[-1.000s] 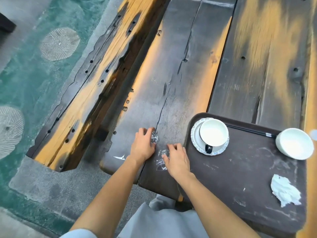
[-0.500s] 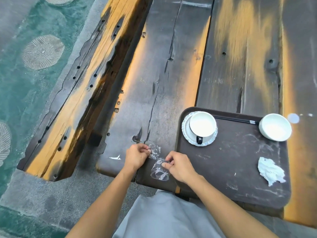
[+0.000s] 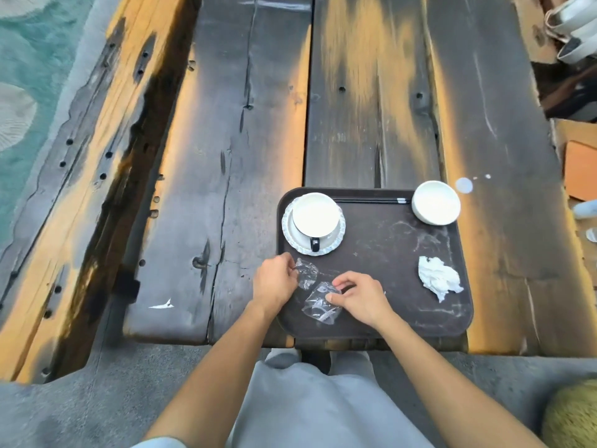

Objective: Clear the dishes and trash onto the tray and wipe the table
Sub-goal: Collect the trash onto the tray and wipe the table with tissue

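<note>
A dark brown tray (image 3: 381, 250) lies at the near edge of the wooden table (image 3: 226, 156). On it stand a white cup on a patterned saucer (image 3: 313, 223), black chopsticks (image 3: 368, 200), a white bowl (image 3: 435, 202) and a crumpled white tissue (image 3: 437, 278). Both hands pinch clear plastic wrap (image 3: 318, 294) over the tray's near-left part. My left hand (image 3: 274, 281) grips its upper left piece. My right hand (image 3: 358, 295) grips its right side, and the lower end of the wrap rests on the tray.
A small white scrap (image 3: 161, 306) lies on the table near its front left corner. A long wooden bench (image 3: 74, 176) runs along the left. At the right edge are stacked white dishes (image 3: 571, 24) and an orange flat item (image 3: 580, 171). A straw-coloured round thing (image 3: 571, 418) sits at lower right.
Both hands lifted the plastic wrap off the table top and carried it to the right, over the tray. The view has also shifted right.
</note>
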`<state>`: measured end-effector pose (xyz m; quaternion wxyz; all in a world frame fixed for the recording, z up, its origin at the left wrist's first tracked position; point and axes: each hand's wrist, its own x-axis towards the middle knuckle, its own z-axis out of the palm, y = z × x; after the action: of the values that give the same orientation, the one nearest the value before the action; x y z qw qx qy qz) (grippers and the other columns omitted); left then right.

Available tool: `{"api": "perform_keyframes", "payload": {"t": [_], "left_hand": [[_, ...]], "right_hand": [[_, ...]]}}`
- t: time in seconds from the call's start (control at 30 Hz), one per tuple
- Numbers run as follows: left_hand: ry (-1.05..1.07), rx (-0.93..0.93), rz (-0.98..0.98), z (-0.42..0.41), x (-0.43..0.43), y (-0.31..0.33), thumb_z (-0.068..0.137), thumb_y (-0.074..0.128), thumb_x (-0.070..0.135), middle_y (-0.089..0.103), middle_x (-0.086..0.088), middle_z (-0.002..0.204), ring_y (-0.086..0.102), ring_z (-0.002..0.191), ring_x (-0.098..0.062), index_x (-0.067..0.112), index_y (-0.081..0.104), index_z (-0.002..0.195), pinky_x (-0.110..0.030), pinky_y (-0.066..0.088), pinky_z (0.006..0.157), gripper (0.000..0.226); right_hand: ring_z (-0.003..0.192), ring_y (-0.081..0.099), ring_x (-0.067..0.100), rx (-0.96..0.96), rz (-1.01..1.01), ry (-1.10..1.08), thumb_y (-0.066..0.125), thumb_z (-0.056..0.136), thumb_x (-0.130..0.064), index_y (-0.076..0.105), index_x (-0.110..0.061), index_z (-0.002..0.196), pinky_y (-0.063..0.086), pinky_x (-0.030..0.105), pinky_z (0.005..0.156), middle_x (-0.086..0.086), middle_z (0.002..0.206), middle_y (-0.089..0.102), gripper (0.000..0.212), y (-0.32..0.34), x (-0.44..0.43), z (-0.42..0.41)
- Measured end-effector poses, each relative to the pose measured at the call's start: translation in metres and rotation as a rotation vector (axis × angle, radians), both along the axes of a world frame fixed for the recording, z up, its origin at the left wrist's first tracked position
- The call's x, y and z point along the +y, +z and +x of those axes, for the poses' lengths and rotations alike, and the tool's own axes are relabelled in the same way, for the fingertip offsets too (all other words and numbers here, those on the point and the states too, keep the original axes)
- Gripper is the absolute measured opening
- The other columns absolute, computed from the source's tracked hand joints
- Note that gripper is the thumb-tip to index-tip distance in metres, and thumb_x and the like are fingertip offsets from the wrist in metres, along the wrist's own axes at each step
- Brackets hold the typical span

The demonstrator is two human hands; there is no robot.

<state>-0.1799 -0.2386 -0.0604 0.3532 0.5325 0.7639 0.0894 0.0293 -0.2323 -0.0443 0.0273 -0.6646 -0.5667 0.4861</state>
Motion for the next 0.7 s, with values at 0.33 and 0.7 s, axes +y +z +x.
{"api": "perform_keyframes", "payload": {"t": [0.33,0.7], "left_hand": [[-0.063,0.102,-0.106,0.001,-0.007,-0.004,0.083,0.062,0.032,0.072,0.002,0.090,0.067,0.090,-0.026,0.023,0.069,0.099,-0.035,0.056,0.074,0.020],[-0.274,0.231,0.189,0.042,-0.001,0.012,0.096,0.050,0.036,0.064,0.001,0.091,0.061,0.088,-0.022,0.016,0.061,0.092,-0.034,0.050,0.064,0.023]], "right_hand": [[0.081,0.067,0.013,0.012,0.010,-0.019,0.084,0.071,-0.036,0.072,-0.024,0.105,0.054,0.032,0.086,-0.007,0.095,0.069,0.038,-0.020,0.004,-0.017],[0.072,0.064,0.004,-0.016,0.161,-0.194,0.071,0.084,-0.034,0.071,-0.020,0.109,0.055,0.033,0.084,-0.008,0.092,0.069,0.028,-0.005,0.015,0.054]]}}
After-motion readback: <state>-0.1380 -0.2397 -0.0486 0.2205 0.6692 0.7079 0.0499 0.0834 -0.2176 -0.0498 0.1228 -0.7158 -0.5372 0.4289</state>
